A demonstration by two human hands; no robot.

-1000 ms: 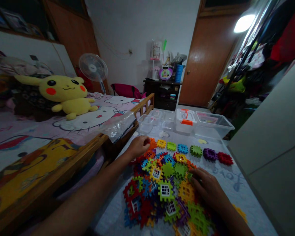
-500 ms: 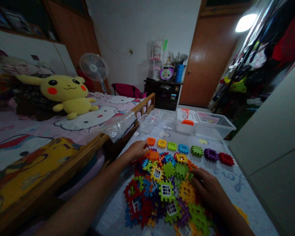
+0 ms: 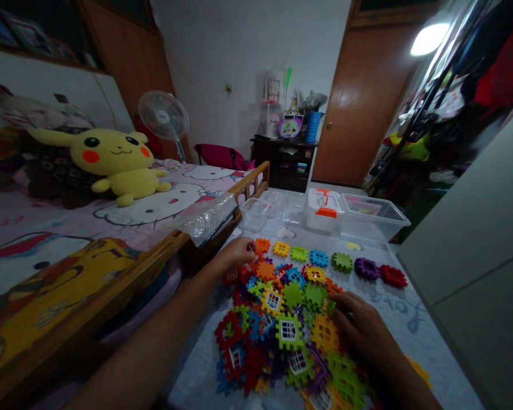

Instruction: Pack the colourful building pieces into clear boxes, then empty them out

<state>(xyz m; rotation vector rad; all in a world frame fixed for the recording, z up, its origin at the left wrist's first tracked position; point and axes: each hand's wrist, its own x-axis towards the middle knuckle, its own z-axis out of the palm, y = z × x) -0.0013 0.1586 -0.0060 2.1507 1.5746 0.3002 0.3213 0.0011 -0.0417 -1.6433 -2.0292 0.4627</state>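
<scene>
My left hand reaches to the far left of a pile of toothed plastic building blocks. Its fingertips are pinched on what looks like an orange building block, partly hidden beneath them. At the pile's right side, my right hand has curled fingers, with a small green building block at the tips. Yellow, red, blue, purple and green pieces, several with white window grilles, overlap between my hands. Behind the pile runs a row of blocks, from an orange one at left to a red one at right.
Clear plastic boxes and a lidded box with an orange handle stand at the table's far end. A wooden bed rail borders the left side. A white cabinet rises on the right.
My left hand has moved slightly up and away from me, and an orange block now shows under its fingertips where purple showed before. My right hand has stayed in place.
</scene>
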